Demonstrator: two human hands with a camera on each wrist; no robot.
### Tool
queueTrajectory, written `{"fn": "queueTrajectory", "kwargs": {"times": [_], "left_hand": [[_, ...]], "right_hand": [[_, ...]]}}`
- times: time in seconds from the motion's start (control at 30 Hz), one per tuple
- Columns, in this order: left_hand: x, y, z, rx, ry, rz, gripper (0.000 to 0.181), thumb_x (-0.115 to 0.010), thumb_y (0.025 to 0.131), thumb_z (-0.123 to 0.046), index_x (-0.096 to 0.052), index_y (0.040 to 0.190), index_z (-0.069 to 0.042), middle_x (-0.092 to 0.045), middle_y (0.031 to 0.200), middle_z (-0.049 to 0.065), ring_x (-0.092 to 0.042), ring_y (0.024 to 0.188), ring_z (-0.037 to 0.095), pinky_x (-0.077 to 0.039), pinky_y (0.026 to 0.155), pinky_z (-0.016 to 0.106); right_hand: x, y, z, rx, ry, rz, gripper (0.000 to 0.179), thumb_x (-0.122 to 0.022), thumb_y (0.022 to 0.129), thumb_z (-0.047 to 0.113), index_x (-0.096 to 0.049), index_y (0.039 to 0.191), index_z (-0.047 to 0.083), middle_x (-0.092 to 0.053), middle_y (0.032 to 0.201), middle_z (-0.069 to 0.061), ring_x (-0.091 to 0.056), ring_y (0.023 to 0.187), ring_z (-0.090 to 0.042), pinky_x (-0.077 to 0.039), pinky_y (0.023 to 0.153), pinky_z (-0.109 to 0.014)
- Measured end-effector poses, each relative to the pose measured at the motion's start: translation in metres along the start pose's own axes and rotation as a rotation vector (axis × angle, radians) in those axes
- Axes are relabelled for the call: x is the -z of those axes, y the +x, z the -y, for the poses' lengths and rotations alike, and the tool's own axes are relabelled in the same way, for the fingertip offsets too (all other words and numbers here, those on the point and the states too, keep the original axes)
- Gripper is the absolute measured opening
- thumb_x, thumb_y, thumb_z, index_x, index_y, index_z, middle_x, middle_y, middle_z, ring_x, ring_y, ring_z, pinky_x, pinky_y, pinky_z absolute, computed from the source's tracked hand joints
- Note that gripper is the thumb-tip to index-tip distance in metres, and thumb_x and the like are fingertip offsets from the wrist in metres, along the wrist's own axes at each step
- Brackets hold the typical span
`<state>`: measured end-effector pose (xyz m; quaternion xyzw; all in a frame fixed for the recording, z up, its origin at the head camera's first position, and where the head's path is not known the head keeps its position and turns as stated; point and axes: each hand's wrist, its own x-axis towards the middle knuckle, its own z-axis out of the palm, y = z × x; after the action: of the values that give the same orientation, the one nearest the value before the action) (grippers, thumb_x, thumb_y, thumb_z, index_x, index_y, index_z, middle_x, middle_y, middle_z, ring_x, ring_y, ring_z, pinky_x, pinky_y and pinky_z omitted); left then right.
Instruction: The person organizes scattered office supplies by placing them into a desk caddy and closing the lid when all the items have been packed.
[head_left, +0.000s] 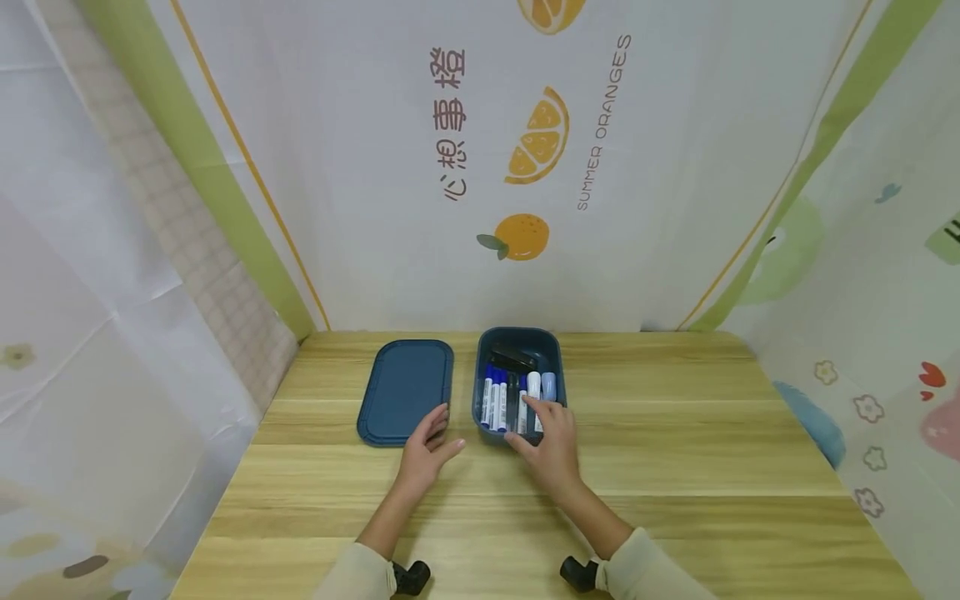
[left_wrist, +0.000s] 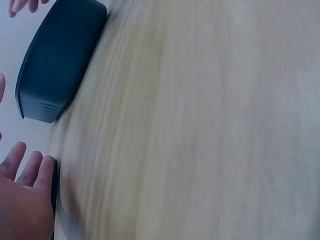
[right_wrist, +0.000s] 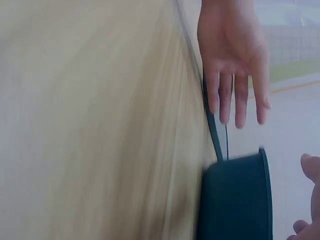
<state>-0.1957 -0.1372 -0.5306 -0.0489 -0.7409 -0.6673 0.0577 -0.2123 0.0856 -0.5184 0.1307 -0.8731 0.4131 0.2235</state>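
A dark blue box (head_left: pixel 557 354) stands open at the table's back and holds several white markers (head_left: pixel 492 404) with blue caps. A white pen (head_left: pixel 533 383), a light blue one (head_left: pixel 549 386) and a black object (head_left: pixel 513 358) lie in it too. My right hand (head_left: pixel 557 450) hovers over the box's near right corner, thumb and forefinger apart, nothing seen between them. To the left lies the flat blue lid (head_left: pixel 408 387). My left hand (head_left: pixel 422 454), fingers extended, is beside the lid's near right corner; the right wrist view shows this left hand (right_wrist: pixel 232 55) with straight fingers.
The wood-grain table (head_left: pixel 675 433) meets a white printed curtain (head_left: pixel 375 167) along its back edge. More printed cloth hangs at the left (head_left: pixel 112 292) and right. A black wrist mount (head_left: pixel 411 577) sits at the left cuff, another (head_left: pixel 579 574) at the right.
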Motion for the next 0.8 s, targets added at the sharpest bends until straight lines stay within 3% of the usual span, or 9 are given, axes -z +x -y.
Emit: {"fn": "queueTrajectory", "kwargs": {"times": [0.1,0.27,0.37,0.63,0.8], "left_hand": [[0.002,0.002,0.014,-0.010,0.012,-0.024,0.067,-0.073,0.085,0.001,-0.041,0.144,0.003,-0.044,0.141,0.028,-0.042,0.129,0.042,-0.038,0.103,0.052],[0.009,0.001,0.020,-0.034,0.049,-0.063,0.066,-0.074,0.085,-0.003,-0.044,0.143,0.000,-0.048,0.140,0.024,-0.047,0.124,0.039,-0.045,0.097,0.047],[0.014,0.000,0.016,-0.026,0.077,-0.084,0.064,-0.074,0.085,-0.005,-0.046,0.142,-0.002,-0.049,0.139,0.022,-0.049,0.122,0.037,-0.047,0.094,0.044],[0.029,-0.007,-0.010,-0.060,0.109,-0.112,0.060,-0.073,0.086,-0.003,-0.048,0.140,0.001,-0.047,0.137,0.028,-0.048,0.119,0.044,-0.044,0.093,0.055],[0.046,-0.002,0.012,-0.041,0.198,-0.145,0.061,-0.076,0.085,-0.011,-0.049,0.140,-0.003,-0.050,0.137,0.021,-0.050,0.118,0.035,-0.047,0.092,0.044]], "right_hand": [[-0.005,-0.006,0.009,0.021,0.032,0.008,0.060,-0.087,0.073,0.022,-0.063,0.126,0.012,-0.057,0.116,-0.011,-0.046,0.105,-0.027,-0.042,0.087,-0.047],[-0.014,-0.013,0.022,0.028,0.132,0.032,0.061,-0.088,0.072,0.017,-0.063,0.127,0.010,-0.056,0.116,-0.009,-0.047,0.106,-0.025,-0.044,0.087,-0.048],[-0.019,-0.016,0.029,0.025,0.168,0.047,0.060,-0.087,0.073,0.015,-0.063,0.127,0.011,-0.055,0.117,-0.008,-0.048,0.109,-0.025,-0.045,0.089,-0.047],[-0.033,-0.027,0.039,-0.014,0.341,0.136,0.059,-0.084,0.076,0.012,-0.060,0.130,0.007,-0.055,0.116,-0.012,-0.055,0.104,-0.033,-0.048,0.087,-0.048],[-0.042,-0.032,0.045,-0.016,0.342,0.191,0.059,-0.081,0.080,0.015,-0.057,0.133,0.007,-0.057,0.122,-0.014,-0.056,0.107,-0.033,-0.049,0.090,-0.045]]}}
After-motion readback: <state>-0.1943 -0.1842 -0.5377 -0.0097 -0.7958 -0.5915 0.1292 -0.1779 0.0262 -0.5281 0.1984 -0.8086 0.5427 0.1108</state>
